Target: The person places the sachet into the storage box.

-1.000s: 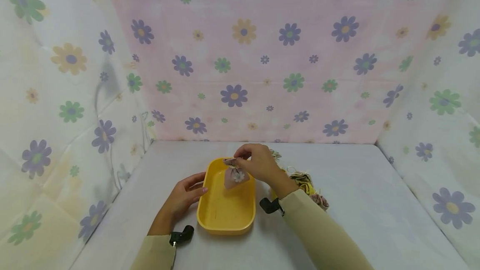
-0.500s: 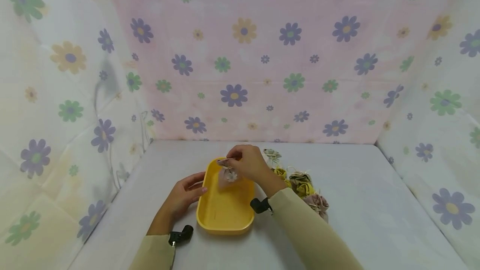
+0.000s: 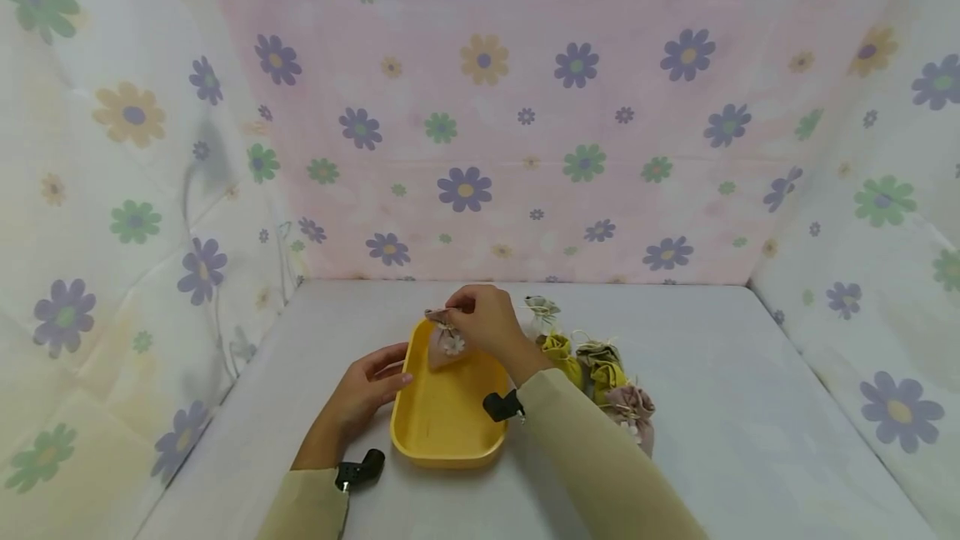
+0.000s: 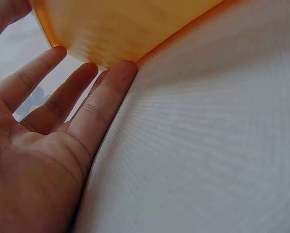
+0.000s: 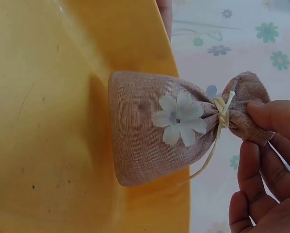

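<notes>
My right hand (image 3: 486,319) pinches the gathered top of a small pinkish-brown drawstring pouch (image 5: 154,124) between thumb and fingers. A pale cord ties its neck, and a white flower decorates its front. The pouch hangs over the far left part of a yellow tray (image 3: 450,432), its bottom inside the rim. My left hand (image 3: 366,386) is at the tray's left side. In the left wrist view, its extended fingertips (image 4: 123,73) meet the outer wall low down; in the head view, the thumb overlaps the rim.
Right of the tray, a group of tied pouches stands on the white table (image 3: 720,407): a pale one (image 3: 542,315), yellow ones (image 3: 561,355), an olive one (image 3: 600,352) and a pinkish one (image 3: 633,411). Flowered cloth (image 3: 525,215) encloses the back and sides.
My right hand has moved left with the pouch, bringing it to the tray's far left part. More of the pouches on the right now show. The left hand keeps its place at the tray.
</notes>
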A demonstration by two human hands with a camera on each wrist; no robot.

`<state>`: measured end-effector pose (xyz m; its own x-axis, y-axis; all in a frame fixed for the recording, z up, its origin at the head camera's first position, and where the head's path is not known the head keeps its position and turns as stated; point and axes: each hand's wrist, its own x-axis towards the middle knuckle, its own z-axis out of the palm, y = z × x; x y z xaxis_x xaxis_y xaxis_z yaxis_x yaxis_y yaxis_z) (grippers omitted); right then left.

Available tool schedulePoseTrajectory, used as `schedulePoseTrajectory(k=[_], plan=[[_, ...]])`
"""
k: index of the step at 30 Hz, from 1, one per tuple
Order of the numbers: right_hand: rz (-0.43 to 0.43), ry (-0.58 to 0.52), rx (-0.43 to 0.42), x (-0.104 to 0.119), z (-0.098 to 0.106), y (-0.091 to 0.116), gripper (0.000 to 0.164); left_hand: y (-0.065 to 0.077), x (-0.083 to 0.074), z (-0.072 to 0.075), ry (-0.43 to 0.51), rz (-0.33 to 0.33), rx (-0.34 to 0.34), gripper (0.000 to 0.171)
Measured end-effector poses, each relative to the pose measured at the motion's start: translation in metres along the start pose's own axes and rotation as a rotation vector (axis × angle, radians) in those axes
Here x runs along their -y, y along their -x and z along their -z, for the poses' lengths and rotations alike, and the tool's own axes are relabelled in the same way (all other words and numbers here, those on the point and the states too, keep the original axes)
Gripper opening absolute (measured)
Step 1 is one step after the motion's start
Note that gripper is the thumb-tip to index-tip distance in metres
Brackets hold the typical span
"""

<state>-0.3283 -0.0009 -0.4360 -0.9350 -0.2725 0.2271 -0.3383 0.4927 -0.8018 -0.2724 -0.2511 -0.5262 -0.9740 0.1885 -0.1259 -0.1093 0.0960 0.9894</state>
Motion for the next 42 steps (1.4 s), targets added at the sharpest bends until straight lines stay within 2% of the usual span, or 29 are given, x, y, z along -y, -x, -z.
schedulePoseTrajectory(k=[5, 12, 25, 35, 42], plan=[[-0.028, -0.028, -0.001, 0.001, -0.007, -0.002, 0.008, 0.001, 0.001, 0.0, 0.017, -0.004, 0.007, 0.06], [-0.036, 0.006, -0.007, 0.002, -0.01, 0.001, 0.011, 0.001, 0.0, -0.001, 0.021, -0.011, 0.003, 0.058], [-0.072, 0.022, 0.06, 0.004, -0.008, 0.004, 0.009, 0.0, 0.001, -0.002, 0.022, -0.016, -0.002, 0.056], [-0.027, 0.066, 0.003, 0.005, 0.004, 0.015, 0.014, -0.001, 0.0, -0.003, 0.009, -0.01, -0.009, 0.057], [0.019, 0.099, -0.029, 0.0, 0.016, 0.032, 0.015, 0.0, 0.002, -0.001, 0.017, -0.015, -0.003, 0.059]])
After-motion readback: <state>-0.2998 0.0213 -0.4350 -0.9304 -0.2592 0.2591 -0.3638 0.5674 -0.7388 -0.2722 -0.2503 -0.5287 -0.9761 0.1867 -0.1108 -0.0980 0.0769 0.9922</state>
